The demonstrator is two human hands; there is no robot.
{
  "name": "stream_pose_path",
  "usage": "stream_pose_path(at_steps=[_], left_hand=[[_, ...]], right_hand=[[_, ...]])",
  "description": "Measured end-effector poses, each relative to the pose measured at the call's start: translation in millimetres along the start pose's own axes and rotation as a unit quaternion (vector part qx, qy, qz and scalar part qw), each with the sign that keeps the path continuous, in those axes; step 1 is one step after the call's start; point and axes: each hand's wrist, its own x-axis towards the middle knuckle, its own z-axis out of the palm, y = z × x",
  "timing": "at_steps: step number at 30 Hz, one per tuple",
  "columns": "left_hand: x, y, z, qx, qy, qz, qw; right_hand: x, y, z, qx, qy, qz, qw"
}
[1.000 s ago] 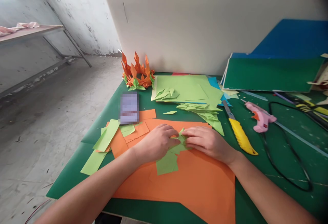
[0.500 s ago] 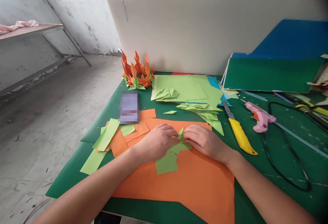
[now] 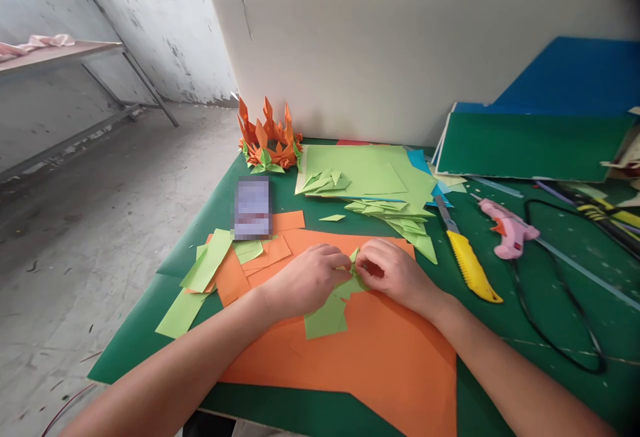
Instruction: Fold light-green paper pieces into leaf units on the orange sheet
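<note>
My left hand (image 3: 304, 278) and my right hand (image 3: 395, 274) meet over a small folded light green paper piece (image 3: 353, 272), each pinching it with curled fingers. More light green paper scraps (image 3: 326, 317) lie just below the hands. All of this rests on a large orange sheet (image 3: 380, 357) spread over the green table (image 3: 545, 304). Part of the folded piece is hidden by my fingers.
A yellow utility knife (image 3: 470, 267), a pink glue gun (image 3: 507, 227) with black cord (image 3: 565, 350), a stack of green sheets with folded pieces (image 3: 370, 180), an orange-green paper crown (image 3: 267, 140), a blurred card (image 3: 253, 207), green scraps (image 3: 205, 274), boards (image 3: 530, 144) at the back right. The table's left edge drops to the floor.
My right hand's fingers have curled in and drawn slightly left toward my left hand, tightening on the green paper piece. Nothing else on the table has moved.
</note>
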Motion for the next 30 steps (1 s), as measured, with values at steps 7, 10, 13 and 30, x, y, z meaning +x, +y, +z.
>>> stream_pose_path(at_steps=[7,10,13,30], left_hand=[[0,-1,-1.2,-0.046,0.017,0.01,0.999],[0,-1,-2.3,-0.053,0.017,0.005,0.998],[1,0,-3.6,-0.057,0.009,0.001,0.998],[1,1,-2.7,-0.047,0.007,0.002,0.999]], right_hand=[[-6,4,-11,0.051,-0.045,0.014,0.998],[-7,5,-13,0.056,-0.051,0.023,0.997],[-5,3,-11,0.051,-0.051,0.026,0.997],[1,-3,1,0.009,-0.002,0.064,0.998]])
